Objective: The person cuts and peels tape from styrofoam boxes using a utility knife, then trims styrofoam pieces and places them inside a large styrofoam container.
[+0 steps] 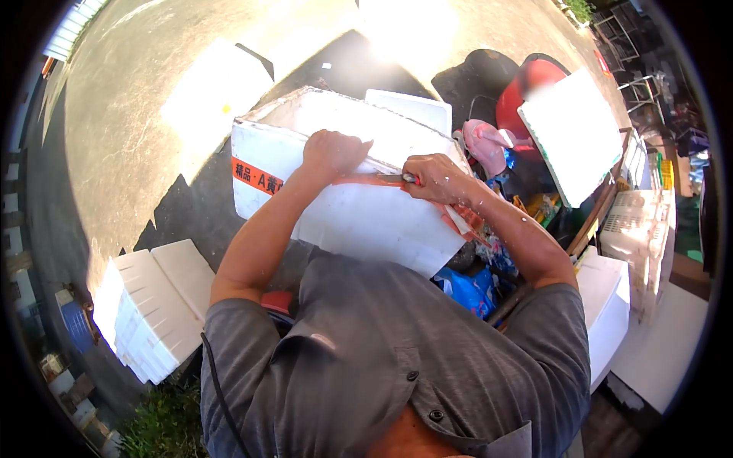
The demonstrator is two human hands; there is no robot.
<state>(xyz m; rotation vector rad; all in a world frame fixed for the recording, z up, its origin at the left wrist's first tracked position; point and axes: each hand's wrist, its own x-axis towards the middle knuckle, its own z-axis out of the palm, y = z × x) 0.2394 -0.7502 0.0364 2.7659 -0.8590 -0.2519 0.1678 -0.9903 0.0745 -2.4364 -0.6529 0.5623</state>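
Gripping a small red-handled knife (412,179), the right hand (441,182) has its fingers wrapped narrowly around the handle beside the near wall of a white foam box (359,221). The blade points toward the left hand and lies along the orange tape (258,177) that crosses this wall. The left hand (334,155) is curled over the near rim, its fingers closed on the edge; their tips are hidden, so how far they reach inside cannot be told. To the left of the left forearm, the tape shows dark printed characters. Crumpled orange tape strips (464,223) hang below the right hand, close to the box's right end.

The foam box is open at the top and sits tilted in front of the person's gray shirt (366,328), its rim rough and stained. Just behind it is another white foam piece (416,109). Right of the box are a pink plastic item (486,147), a red round container (525,91) and a white foam panel (576,137) leaning at a slant. A blue plastic bag (469,291) lies under the right forearm, near the box's lower corner. Pale foam boxes (156,305) stand at lower left above green plants (164,424), and sunlight falls brightly across the paved ground (153,114).
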